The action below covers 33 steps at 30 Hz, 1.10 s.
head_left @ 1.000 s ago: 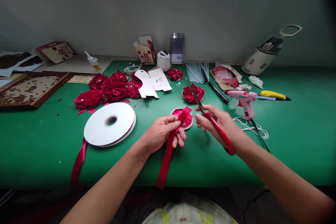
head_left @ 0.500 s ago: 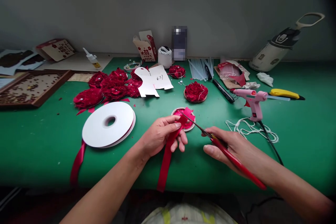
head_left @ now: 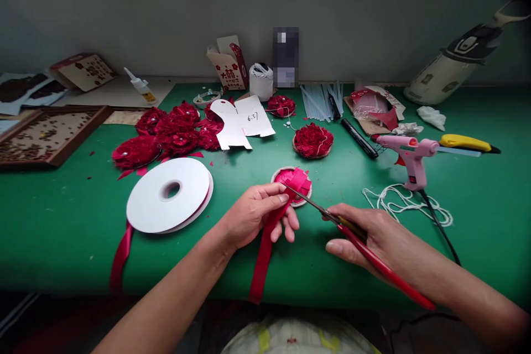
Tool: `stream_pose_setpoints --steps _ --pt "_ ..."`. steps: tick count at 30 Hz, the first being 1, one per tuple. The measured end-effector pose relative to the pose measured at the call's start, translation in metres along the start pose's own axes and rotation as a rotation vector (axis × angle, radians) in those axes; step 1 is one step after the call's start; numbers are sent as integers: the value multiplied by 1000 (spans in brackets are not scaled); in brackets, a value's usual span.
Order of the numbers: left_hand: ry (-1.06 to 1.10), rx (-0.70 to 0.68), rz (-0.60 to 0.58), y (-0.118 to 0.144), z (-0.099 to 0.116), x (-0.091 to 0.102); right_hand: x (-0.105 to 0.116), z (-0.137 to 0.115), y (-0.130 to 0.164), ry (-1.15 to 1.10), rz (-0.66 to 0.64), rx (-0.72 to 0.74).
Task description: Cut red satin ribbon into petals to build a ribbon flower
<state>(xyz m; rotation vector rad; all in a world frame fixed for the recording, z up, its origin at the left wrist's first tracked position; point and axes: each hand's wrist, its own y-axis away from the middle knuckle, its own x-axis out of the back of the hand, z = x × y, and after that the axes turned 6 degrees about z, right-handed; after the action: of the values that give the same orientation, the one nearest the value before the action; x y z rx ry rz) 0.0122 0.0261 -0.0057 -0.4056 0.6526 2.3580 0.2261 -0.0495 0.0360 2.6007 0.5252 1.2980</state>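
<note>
My left hand (head_left: 265,211) pinches a red satin ribbon (head_left: 262,265) near its upper end, and the strip hangs down to the table's front edge. In my right hand (head_left: 365,235) are red-handled scissors (head_left: 384,265), their blades lying at the ribbon's edge just beyond my left fingertips. Under the blade tips sits a small round base (head_left: 305,203) with a pale rim and pink-red ribbon pieces on it. To the left, a white ribbon spool (head_left: 151,193) lies flat with a red tail hanging from it.
Red fabric flowers (head_left: 178,135) cluster behind the spool; another flower (head_left: 313,140) lies beyond the base. A pink glue gun (head_left: 412,157), white cord (head_left: 390,202), black marker (head_left: 359,137) and yellow cutter (head_left: 464,142) lie right. A wooden tray (head_left: 74,146) stands left.
The scissor blades have shifted from over the ribbon piece down toward the ribbon near my left fingertips. My right hand has moved slightly right and down. The camera view has shifted slightly.
</note>
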Motion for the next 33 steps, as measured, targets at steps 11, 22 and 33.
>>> stream_pose_setpoints --steps 11,22,33 --pt "-17 7 2 -1 -1 0 -3 8 -3 13 21 21" --pt "-60 49 81 -3 0 6 -12 22 -19 80 172 -1" --pt "-14 -89 72 3 7 6 12 11 0 -149 125 -29"
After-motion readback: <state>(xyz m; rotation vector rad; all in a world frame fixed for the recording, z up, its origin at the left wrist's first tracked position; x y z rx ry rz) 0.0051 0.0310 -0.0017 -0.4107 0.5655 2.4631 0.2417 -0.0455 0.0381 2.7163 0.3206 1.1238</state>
